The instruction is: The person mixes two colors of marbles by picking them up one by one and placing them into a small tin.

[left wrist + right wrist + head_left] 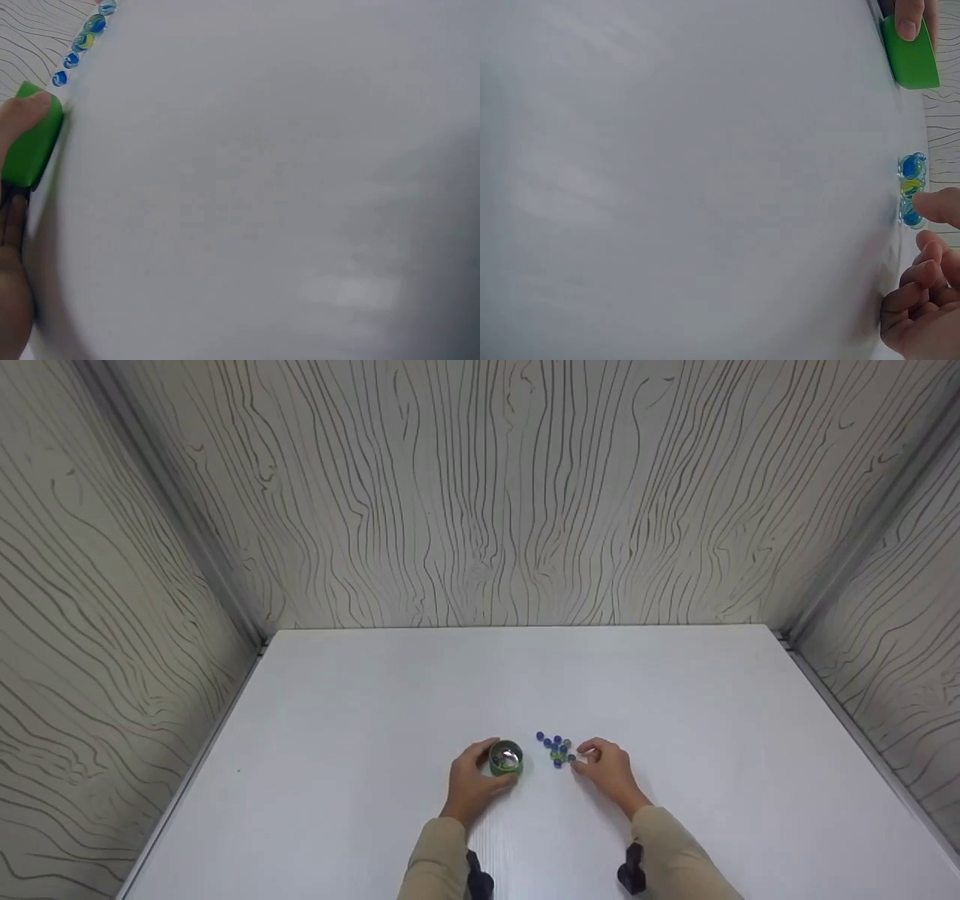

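My left hand [474, 784] grips a small green cup [34, 142], thumb on the near side and fingers round the far side. The cup stands upright on the white table, with a bright glint inside its round opening in the head view. Just to its right lies a loose cluster of blue and green-yellow glass marbles [555, 747]. At the cluster's right edge is my right hand [609, 771], thumb and forefinger apart beside the nearest marble [571, 758]. In the right wrist view its other fingers [911, 296] are curled, and one fingertip overlaps the marbles.
The white tabletop [360, 697] stretches out around both hands. Wood-patterned panels [480, 495] rise behind it and on both sides. Dark wrist straps [632, 870] sit over the beige sleeves [679, 851].
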`<state>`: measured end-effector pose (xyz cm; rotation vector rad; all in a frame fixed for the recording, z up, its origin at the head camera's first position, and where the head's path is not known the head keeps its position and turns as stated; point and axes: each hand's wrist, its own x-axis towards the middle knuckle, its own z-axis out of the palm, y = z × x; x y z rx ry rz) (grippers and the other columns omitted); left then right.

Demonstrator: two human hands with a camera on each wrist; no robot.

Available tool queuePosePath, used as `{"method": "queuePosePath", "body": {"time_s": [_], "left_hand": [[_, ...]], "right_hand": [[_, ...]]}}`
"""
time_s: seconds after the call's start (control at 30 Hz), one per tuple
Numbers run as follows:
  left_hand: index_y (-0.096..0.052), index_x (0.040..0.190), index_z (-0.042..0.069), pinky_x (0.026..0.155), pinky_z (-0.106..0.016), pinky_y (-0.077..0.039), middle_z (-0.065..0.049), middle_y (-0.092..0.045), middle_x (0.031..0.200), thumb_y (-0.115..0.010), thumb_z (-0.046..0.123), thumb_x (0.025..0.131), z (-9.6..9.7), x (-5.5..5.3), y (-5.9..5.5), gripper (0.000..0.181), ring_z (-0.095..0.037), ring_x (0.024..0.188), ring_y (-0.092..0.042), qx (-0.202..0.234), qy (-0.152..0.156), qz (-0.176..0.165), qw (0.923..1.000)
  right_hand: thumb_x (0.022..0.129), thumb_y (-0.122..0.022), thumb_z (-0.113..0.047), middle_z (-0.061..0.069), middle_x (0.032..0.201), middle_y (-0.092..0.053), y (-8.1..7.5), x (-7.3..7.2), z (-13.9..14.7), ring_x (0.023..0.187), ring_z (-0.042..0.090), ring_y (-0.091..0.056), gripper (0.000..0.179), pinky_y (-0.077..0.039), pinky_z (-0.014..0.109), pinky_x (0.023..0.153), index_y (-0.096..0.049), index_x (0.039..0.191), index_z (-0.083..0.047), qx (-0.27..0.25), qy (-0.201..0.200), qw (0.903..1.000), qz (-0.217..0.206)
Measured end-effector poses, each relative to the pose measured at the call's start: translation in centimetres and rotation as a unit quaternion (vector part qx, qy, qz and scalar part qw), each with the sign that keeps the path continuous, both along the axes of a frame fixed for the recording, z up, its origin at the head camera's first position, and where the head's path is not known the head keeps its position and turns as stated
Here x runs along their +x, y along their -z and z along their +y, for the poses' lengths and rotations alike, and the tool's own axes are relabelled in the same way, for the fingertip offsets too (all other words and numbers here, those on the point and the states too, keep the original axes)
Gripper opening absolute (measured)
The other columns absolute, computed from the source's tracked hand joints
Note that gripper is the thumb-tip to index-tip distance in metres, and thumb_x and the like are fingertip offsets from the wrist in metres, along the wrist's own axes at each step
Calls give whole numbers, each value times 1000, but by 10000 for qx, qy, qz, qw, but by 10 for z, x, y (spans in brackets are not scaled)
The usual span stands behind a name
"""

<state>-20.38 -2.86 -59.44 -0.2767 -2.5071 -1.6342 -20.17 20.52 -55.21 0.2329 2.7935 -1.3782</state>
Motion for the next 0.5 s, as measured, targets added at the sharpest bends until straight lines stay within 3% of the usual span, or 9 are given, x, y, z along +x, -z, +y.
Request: {"method": "queuePosePath", "body": {"time_s": [0.3, 0.5], "left_hand": [[-60, 126, 8, 110, -37, -48, -8, -66, 126, -83, 21, 71, 2, 0, 2, 62, -26, 122, -61, 33, -16, -8, 10000], [-60, 126, 7, 110, -37, -48, -8, -66, 125, -83, 21, 71, 0, 0, -1, 62, -26, 121, -61, 49, -8, -22, 10000]], "right_hand": [[79, -70, -4, 1, 69, -48, -3, -3, 1, 68, 14, -43, 21, -35, 21, 59, -66, 98, 4, -74, 100, 9997, -203], [80, -69, -3, 10, 80, -60, -1, -1, -3, 74, 16, -49, 18, -41, 21, 65, -67, 96, 4, -7, 215, 9998, -45]]}}
